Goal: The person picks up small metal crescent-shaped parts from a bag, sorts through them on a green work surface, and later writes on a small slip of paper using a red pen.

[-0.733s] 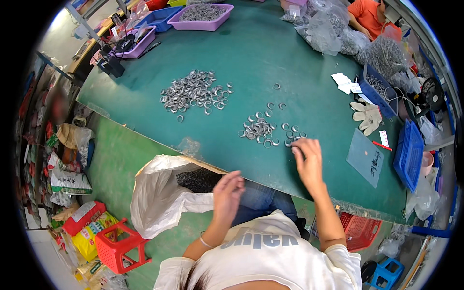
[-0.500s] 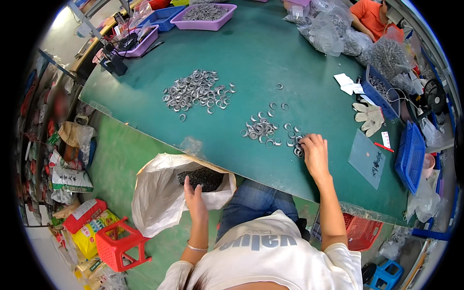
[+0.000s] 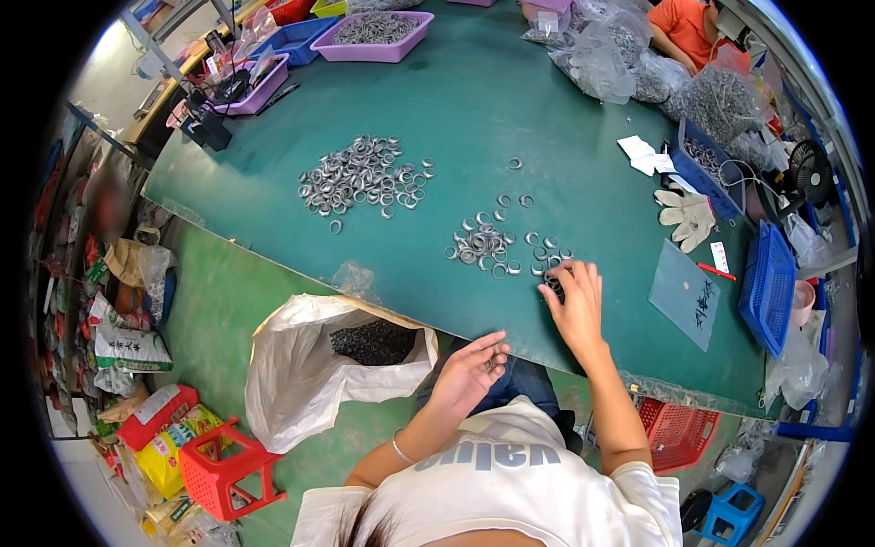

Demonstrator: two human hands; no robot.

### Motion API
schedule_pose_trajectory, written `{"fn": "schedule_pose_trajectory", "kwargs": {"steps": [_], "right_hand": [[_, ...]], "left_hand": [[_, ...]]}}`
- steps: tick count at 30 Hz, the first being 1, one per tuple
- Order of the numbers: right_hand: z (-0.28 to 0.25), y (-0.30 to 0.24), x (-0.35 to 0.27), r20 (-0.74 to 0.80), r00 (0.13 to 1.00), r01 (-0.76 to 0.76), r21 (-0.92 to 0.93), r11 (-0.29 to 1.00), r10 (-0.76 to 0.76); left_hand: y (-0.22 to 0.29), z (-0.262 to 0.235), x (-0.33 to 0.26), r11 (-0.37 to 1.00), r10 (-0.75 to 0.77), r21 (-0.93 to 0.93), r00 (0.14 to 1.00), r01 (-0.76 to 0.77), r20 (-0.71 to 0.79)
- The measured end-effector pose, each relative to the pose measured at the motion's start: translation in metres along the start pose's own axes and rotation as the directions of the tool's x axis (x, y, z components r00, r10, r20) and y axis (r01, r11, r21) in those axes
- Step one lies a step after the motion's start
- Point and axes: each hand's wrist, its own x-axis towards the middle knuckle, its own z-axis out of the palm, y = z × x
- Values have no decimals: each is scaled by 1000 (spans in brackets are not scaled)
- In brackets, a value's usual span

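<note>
My right hand (image 3: 578, 308) is on the green table, its fingers curled down over grey metal rings at the near right side of a small pile of rings (image 3: 483, 244). Its fingertips partly cover the rings they grip. My left hand (image 3: 470, 372) hovers at the table's near edge above my lap, fingers loosely bent and apart, with nothing visible in it. To its left, an open white sack (image 3: 293, 376) holds many small dark pieces (image 3: 374, 342). Farther left on the table lies a larger heap of the same rings (image 3: 360, 175).
At the right are a blue basket (image 3: 766, 290), a work glove (image 3: 685, 217), a translucent sheet (image 3: 684, 296) and a red pen (image 3: 716, 272). Purple tubs (image 3: 374, 50) and filled plastic bags (image 3: 597, 68) line the far side. A red stool (image 3: 205, 469) stands lower left; a person in orange (image 3: 682, 35) sits far right.
My left hand has moved right, from the sack's mouth to the table edge. My right hand has shifted slightly left and nearer, its fingers still at the rings. The whole view has shifted slightly.
</note>
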Motion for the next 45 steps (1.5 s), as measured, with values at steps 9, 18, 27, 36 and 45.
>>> {"fn": "schedule_pose_trajectory", "kwargs": {"steps": [9, 18, 27, 36, 45], "right_hand": [[2, -42, -33, 216, 971, 27, 330, 944, -104], [3, 12, -10, 94, 995, 52, -156, 986, -38], [10, -17, -28, 21, 992, 118, 212, 970, -125], [-3, -10, -30, -41, 995, 93, -33, 995, -94], [5, -17, -38, 98, 994, 26, 286, 958, -56]], "left_hand": [[11, 45, -3, 1000, 21, -17, 969, -26, -245], [39, -22, -36, 688, 717, 467, 622, -556, -315], [25, -20, -45, 519, 853, 592, 420, -616, -310], [-1, 10, -6, 1000, 8, -11, 1000, -9, -24], [4, 50, -4, 999, 54, 14, 969, -52, -241]]}}
